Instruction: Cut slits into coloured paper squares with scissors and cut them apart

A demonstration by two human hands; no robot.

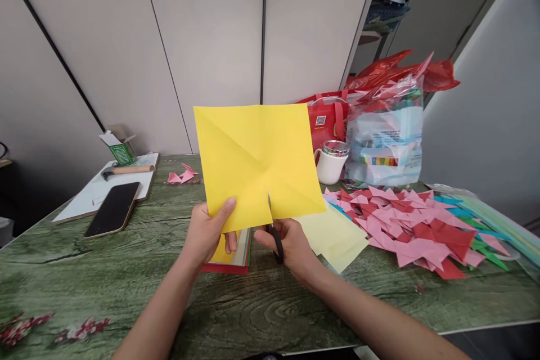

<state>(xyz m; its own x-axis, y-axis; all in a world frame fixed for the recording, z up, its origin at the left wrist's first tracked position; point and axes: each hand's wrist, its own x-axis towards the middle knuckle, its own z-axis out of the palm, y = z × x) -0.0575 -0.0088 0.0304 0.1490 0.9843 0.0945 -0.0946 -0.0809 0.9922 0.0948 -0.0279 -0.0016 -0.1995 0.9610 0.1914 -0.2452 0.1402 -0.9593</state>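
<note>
A creased yellow paper sheet (253, 157) is held upright above the green wood-grain table (126, 270). My left hand (206, 233) pinches its lower left corner, thumb on the front. My right hand (287, 244) grips black-handled scissors (274, 233), whose blades enter the sheet's bottom edge near the middle, where a short cut shows. A stack of coloured paper (234, 256) lies under my hands.
Pale yellow sheets (335, 233) lie to the right, then a pile of pink and red folded triangles (417, 228). Behind stand a white mug (331, 163), a plastic bag (386, 135) and a red bag (327, 118). At left lie a phone (113, 209), hammer (126, 170) and small box (120, 146).
</note>
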